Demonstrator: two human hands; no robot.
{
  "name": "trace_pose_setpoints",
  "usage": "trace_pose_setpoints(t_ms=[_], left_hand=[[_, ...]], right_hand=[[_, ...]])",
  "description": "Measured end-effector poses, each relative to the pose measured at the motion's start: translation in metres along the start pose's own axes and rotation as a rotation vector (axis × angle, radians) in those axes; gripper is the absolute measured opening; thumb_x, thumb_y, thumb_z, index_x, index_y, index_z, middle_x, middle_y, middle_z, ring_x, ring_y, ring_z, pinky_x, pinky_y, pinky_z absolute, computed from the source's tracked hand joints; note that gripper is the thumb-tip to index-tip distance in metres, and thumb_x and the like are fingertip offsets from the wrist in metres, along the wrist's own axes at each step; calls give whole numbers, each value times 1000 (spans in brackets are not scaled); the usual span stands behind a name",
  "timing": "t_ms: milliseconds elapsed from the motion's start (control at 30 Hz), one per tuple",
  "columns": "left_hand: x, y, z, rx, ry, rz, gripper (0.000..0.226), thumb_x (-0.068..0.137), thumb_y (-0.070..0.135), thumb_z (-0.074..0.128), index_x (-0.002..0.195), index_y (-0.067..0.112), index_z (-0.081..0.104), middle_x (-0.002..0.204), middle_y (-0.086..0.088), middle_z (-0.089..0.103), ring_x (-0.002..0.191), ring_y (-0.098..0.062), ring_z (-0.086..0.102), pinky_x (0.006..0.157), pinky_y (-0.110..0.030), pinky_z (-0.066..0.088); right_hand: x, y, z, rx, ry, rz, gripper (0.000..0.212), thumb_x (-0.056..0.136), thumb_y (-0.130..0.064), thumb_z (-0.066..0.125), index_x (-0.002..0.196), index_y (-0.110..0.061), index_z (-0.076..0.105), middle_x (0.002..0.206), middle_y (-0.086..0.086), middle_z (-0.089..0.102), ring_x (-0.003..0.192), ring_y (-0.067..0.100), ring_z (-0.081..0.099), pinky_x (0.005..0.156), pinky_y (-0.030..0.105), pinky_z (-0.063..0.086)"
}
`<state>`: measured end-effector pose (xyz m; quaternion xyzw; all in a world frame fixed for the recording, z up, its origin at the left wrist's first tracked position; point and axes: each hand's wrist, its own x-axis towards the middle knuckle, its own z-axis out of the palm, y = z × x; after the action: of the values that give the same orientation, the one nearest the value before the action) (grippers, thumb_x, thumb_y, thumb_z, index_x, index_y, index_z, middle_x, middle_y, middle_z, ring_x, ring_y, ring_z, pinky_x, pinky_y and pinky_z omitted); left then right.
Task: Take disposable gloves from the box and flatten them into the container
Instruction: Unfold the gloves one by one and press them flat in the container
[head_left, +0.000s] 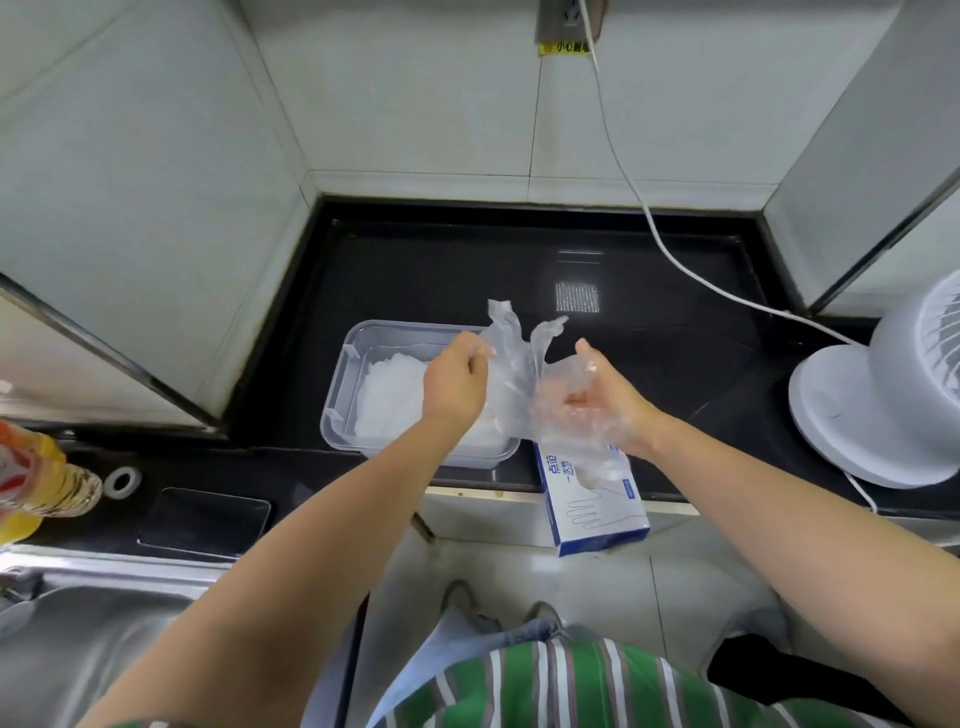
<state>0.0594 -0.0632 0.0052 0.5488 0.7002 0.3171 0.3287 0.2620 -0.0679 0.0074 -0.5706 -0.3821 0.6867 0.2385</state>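
Left grip (457, 382) pinches the glove (511, 364) above the container's (340, 400) right edge. Right grip (597, 402) lies open underneath, cradling it, probably to spread it flat. The box (597, 514) overhangs the tabletop (675, 364).

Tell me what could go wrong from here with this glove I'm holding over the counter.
1. The glove box overhangs the counter's front edge below your right hand; a forearm bump could drop it.
2. The disposable glove, pinched by your left hand, is crumpled with its fingers sticking up, so it may land creased on the stack in the container.
3. The fan stands close; if running, it could blow the film about.
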Motion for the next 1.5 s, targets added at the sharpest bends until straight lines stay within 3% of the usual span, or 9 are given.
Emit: trace_pose_setpoints(t_ms=[200,367,467,600,733,967,1167,1300,1500], left_hand=[[13,-23,-28,171,-108,52,25,104,31,38,116,23,58,96,-3,63,77,-16,61,67,-25,53],[23,-41,-44,202,-132,43,29,104,31,36,120,20,57,96,1,58,73,-10,54,59,-14,42],[32,-60,-59,280,-121,28,31,105,31,33,121,19,58,91,-3,61,67,-9,55,58,-17,44],[40,-71,-71,352,-123,29,33,106,33,31,125,20,54,90,-5,63,75,-16,62,66,-27,54],[49,-77,-72,467,-162,79,31,106,30,32,125,20,55,95,-8,66,80,-20,64,77,-36,58],[57,-79,-74,545,-153,128,25,103,28,38,117,13,53,79,-6,62,66,-22,61,59,-33,48],[51,-63,-59,546,33,324,27,87,21,65,111,17,55,113,-3,54,91,-20,58,73,-32,55],[55,-59,-31,465,-240,-54,28,95,19,51,121,9,49,114,-13,61,95,-31,63,81,-42,55],[60,-94,-25,302,-507,-393,56,99,17,47,147,26,21,130,-14,49,106,-31,56,77,-41,60]], right_hand=[[12,-22,22,-141,-70,-215,37,98,-50,49,105,-15,60,99,6,65,92,16,63,83,31,51],[35,-15,34,-311,126,-256,29,83,5,66,110,-3,61,106,5,59,75,11,62,57,18,49],[47,-17,38,-268,286,-269,26,82,1,63,106,-8,60,88,3,62,73,11,60,64,25,49],[48,-30,55,-374,550,-530,42,84,-4,67,122,-15,54,107,-1,52,91,11,53,73,14,43],[43,-46,90,-521,392,-904,24,83,3,59,97,-14,68,99,0,54,80,9,53,72,15,43],[80,-20,120,-813,-82,-209,27,95,-9,57,120,-20,60,99,1,56,84,17,57,75,24,47],[96,-12,136,-800,-114,-109,37,95,-7,51,130,-18,53,108,6,59,90,22,61,90,35,54],[105,-7,144,-724,-156,17,34,88,5,52,120,-8,54,103,13,62,95,27,62,91,47,55],[116,0,130,-609,-158,254,74,85,0,60,149,-26,31,119,11,59,107,28,64,95,46,55]])
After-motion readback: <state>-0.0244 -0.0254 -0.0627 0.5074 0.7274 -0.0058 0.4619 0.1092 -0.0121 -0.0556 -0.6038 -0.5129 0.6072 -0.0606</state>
